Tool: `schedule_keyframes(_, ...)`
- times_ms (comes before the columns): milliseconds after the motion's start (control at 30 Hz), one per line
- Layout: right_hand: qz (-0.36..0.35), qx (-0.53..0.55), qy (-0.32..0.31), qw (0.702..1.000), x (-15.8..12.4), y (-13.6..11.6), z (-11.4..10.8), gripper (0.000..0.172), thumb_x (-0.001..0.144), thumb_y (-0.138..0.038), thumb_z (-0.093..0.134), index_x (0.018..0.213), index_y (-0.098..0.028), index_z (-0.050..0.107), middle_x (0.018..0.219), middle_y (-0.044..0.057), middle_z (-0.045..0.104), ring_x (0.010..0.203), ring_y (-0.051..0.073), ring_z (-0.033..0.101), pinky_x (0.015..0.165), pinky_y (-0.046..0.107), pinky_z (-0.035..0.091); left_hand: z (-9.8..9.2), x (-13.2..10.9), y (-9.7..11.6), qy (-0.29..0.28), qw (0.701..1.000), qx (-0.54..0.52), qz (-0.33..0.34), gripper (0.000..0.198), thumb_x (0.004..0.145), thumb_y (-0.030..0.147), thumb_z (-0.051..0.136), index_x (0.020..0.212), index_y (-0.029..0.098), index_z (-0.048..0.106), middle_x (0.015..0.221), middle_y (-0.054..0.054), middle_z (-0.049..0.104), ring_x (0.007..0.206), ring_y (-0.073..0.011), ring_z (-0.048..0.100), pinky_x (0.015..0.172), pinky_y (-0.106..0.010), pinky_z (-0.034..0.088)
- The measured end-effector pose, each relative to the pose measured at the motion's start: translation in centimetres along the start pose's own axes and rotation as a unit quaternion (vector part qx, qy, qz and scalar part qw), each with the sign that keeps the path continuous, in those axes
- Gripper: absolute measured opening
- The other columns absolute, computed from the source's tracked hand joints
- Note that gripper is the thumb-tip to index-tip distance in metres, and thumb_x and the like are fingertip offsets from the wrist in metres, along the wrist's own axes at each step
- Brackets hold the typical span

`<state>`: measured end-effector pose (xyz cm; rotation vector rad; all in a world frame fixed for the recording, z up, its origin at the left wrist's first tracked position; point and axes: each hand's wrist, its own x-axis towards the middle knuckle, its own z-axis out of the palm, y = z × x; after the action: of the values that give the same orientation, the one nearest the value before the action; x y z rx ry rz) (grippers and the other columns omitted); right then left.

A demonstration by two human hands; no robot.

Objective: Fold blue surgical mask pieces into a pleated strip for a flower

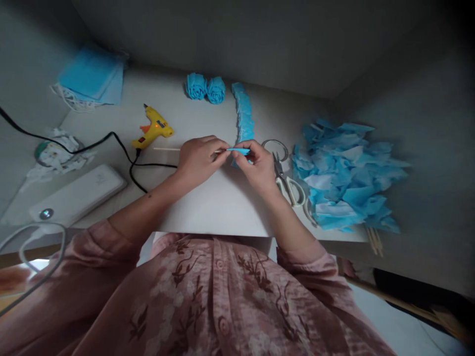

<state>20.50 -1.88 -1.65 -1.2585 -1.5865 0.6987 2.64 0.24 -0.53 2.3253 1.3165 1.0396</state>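
Note:
My left hand is closed on a thin wooden stick, which points out to the left. My right hand pinches a small blue piece at the stick's right end, and the two hands' fingertips nearly meet there. Just beyond my right hand a blue pleated strip lies on the table. Two blue rolled flowers sit side by side at the back. To the left of my left hand lies a yellow glue gun with a small red light showing.
Scissors and a roll of tape lie right of my right hand, beside a heap of blue pieces. At the left are blue masks, white scraps, a white power bank and a black cord.

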Motion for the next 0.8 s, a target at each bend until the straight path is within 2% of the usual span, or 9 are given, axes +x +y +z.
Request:
schedule_keyframes(67, 0.011, -0.005, 0.001, 1.000, 0.03, -0.02, 0.07, 0.014, 0.085, -0.032, 0.066, 0.086, -0.019, 0.069, 0.078, -0.002, 0.071, 0.067, 0.010, 0.062, 0.068, 0.024, 0.051, 0.08, 0.02, 0.03, -0.003, 1.000, -0.002, -0.005, 0.015, 0.086, 0.026, 0.063, 0.087, 0.022, 0.077, 0.085, -0.003, 0.077, 0.075, -0.0176, 0.068, 0.069, -0.029, 0.046)
schedule_keyframes(233, -0.007, -0.016, 0.003, 1.000, 0.00, -0.17, 0.15, 0.014, 0.085, -0.032, 0.066, 0.087, -0.019, 0.071, 0.079, -0.002, 0.073, 0.065, 0.010, 0.061, 0.066, 0.024, 0.049, -0.01, 0.05, -0.02, -0.003, 1.000, -0.006, -0.029, 0.012, 0.085, 0.026, 0.065, 0.085, 0.023, 0.076, 0.085, -0.002, 0.078, 0.074, -0.0181, 0.068, 0.066, -0.029, 0.046)
schedule_keyframes(500, -0.009, -0.006, -0.043, 0.999, 0.22, 0.27, -0.43, 0.026, 0.092, -0.039, 0.060, 0.102, -0.020, 0.074, 0.091, 0.002, 0.077, 0.077, 0.015, 0.068, 0.074, 0.028, 0.054, 0.01, 0.25, -0.44, 0.014, 0.999, -0.009, -0.042, 0.013, 0.085, 0.030, 0.065, 0.082, 0.024, 0.076, 0.081, -0.001, 0.078, 0.071, -0.0170, 0.066, 0.061, -0.028, 0.043)
schedule_keyframes(633, 0.002, 0.010, -0.055, 0.998, 0.26, 0.37, -0.64, 0.029, 0.090, -0.041, 0.063, 0.110, -0.021, 0.073, 0.096, 0.002, 0.077, 0.079, 0.015, 0.069, 0.075, 0.028, 0.055, 0.14, 0.27, -0.51, 0.012, 0.998, -0.014, -0.054, 0.011, 0.085, 0.028, 0.066, 0.084, 0.023, 0.076, 0.083, -0.002, 0.078, 0.071, -0.0169, 0.066, 0.062, -0.028, 0.044)
schedule_keyframes(800, 0.002, -0.041, -0.023, 0.999, 0.16, 0.17, -0.25, 0.018, 0.083, -0.036, 0.069, 0.092, -0.020, 0.070, 0.081, -0.001, 0.073, 0.068, 0.012, 0.063, 0.068, 0.025, 0.050, 0.19, 0.01, -0.09, 0.006, 0.999, -0.002, -0.034, 0.011, 0.086, 0.029, 0.065, 0.084, 0.024, 0.075, 0.083, -0.002, 0.077, 0.073, -0.0179, 0.067, 0.064, -0.029, 0.045)
